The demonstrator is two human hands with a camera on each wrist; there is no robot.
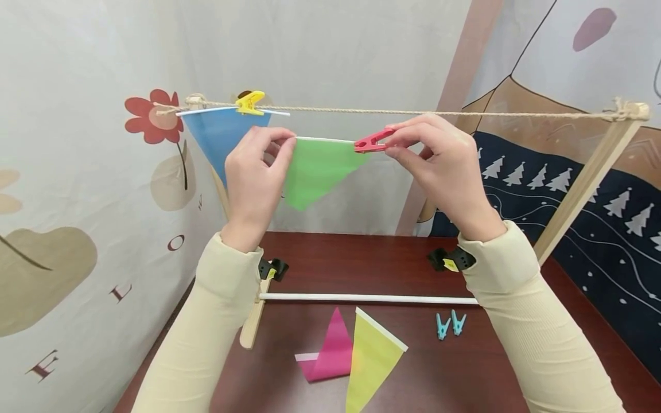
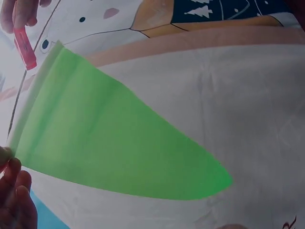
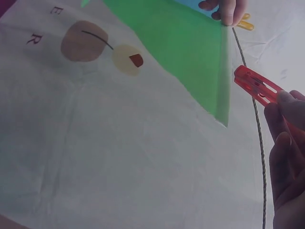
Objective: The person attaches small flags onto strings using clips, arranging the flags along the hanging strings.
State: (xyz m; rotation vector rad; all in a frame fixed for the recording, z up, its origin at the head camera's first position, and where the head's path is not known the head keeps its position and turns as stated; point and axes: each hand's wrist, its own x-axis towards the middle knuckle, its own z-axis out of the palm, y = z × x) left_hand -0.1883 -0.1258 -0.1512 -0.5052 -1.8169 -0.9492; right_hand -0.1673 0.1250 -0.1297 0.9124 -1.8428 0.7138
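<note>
My left hand pinches the top left corner of a green pennant flag, which hangs point down a little below the rope. Between the thumb and fingers of my right hand is a red clothespin. In the right wrist view the red clothespin stands apart from the flag's white-edged top. A blue pennant hangs at the rope's left end under a yellow clothespin.
On the dark red table lie a folded pink pennant, a yellow pennant and two light blue clothespins. A white rod crosses low between the wooden supports. The right wooden post holds the rope's far end.
</note>
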